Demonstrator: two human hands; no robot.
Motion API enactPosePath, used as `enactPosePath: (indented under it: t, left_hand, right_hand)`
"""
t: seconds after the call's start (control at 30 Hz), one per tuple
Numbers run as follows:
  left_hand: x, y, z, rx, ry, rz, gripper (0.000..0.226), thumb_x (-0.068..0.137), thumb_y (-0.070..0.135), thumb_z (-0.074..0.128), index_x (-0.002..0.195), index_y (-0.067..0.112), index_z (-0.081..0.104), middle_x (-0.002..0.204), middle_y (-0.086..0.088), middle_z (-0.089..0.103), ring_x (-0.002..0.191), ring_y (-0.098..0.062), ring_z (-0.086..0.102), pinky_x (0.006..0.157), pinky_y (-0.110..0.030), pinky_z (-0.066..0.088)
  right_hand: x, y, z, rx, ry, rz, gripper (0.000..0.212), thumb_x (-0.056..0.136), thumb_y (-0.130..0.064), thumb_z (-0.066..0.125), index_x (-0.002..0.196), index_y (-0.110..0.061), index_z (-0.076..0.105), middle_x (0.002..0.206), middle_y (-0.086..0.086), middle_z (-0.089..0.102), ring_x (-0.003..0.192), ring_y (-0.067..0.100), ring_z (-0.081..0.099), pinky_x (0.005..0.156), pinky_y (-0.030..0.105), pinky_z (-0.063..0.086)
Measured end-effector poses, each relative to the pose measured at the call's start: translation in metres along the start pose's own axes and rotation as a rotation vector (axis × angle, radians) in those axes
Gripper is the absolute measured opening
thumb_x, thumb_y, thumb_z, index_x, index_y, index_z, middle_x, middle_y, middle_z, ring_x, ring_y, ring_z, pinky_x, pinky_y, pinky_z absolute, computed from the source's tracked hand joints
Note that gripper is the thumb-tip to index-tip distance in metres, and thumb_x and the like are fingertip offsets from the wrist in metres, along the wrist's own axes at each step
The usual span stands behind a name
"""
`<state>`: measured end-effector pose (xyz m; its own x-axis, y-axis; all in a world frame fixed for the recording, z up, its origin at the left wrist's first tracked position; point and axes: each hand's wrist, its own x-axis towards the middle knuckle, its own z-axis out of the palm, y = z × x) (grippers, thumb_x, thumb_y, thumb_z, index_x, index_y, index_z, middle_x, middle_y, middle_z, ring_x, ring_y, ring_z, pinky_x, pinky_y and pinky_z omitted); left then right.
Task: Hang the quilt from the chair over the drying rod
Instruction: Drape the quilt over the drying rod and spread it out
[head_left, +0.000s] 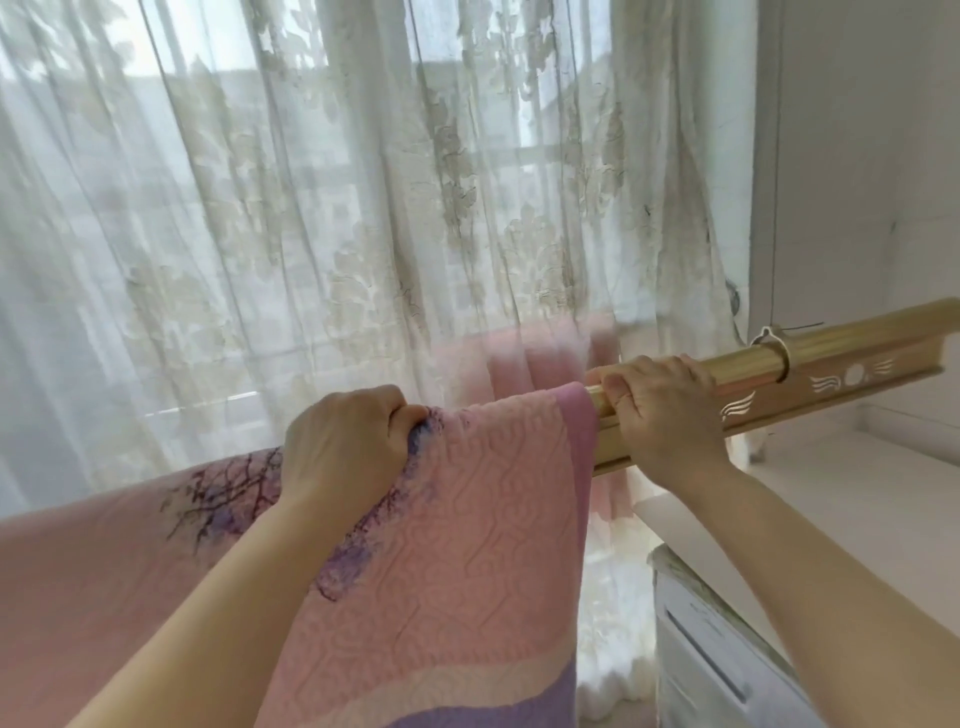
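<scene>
A pink quilt (467, 519) with a raised pattern, dark branch prints and a purple border lies draped over the golden drying rod (841, 343). The rod runs from the upper right down toward the centre, and the quilt hides its left part. My left hand (343, 441) is closed on a fold of the quilt at the top of the drape. My right hand (660, 410) is wrapped around the bare rod just right of the quilt's edge. More pink fabric hangs behind the rod, blurred.
A sheer embroidered curtain (311, 208) covers the window right behind the rod. A white wall (857, 156) and white ledge (831, 499) are at the right. A white appliance (727, 660) stands at the lower right below my right forearm.
</scene>
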<state>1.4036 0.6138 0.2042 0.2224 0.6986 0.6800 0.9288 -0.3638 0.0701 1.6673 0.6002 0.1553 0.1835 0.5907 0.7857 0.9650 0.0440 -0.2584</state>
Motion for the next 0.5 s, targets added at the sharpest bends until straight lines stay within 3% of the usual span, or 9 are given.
enactPosePath:
  t: [0.13,0.27,0.4,0.5]
  left_hand:
    - [0.008,0.05,0.012,-0.005,-0.011,0.036,0.038,0.097,0.042,0.041,0.075,0.018,0.06,0.066,0.002,0.057,0.066,-0.021,0.054,0.055,-0.03,0.035]
    - [0.011,0.086,0.023,-0.006,-0.002,0.029,0.038,0.099,0.04,0.037,0.074,0.018,0.055,0.06,0.005,0.047,0.061,-0.02,0.048,0.055,-0.03,0.033]
    - [0.011,0.097,0.026,-0.023,0.012,0.045,0.038,0.1,0.039,0.035,0.072,0.019,0.051,0.059,0.006,0.046,0.058,-0.018,0.047,0.056,-0.031,0.035]
    - [0.012,0.096,0.024,-0.04,0.001,0.034,0.039,0.099,0.04,0.036,0.072,0.019,0.053,0.062,0.004,0.051,0.063,-0.02,0.052,0.059,-0.033,0.04]
  right_hand:
    - [0.002,0.003,-0.002,0.039,-0.03,-0.023,0.065,0.087,-0.045,0.012,0.115,-0.026,0.067,0.108,-0.002,0.069,0.107,0.025,0.054,0.101,0.033,0.022]
    - [0.001,0.01,-0.013,0.131,-0.061,-0.023,0.05,0.092,-0.033,0.026,0.121,-0.019,0.065,0.115,0.003,0.068,0.112,0.026,0.055,0.104,0.032,0.025]
    - [-0.004,0.037,-0.036,0.348,-0.069,-0.006,0.036,0.1,-0.018,0.038,0.132,-0.017,0.055,0.134,0.002,0.057,0.127,0.019,0.048,0.107,0.026,0.031]
    - [-0.003,0.07,-0.05,0.28,0.192,-0.002,0.037,0.094,-0.003,0.043,0.128,-0.01,0.055,0.133,0.007,0.056,0.129,0.02,0.045,0.106,0.029,0.034]
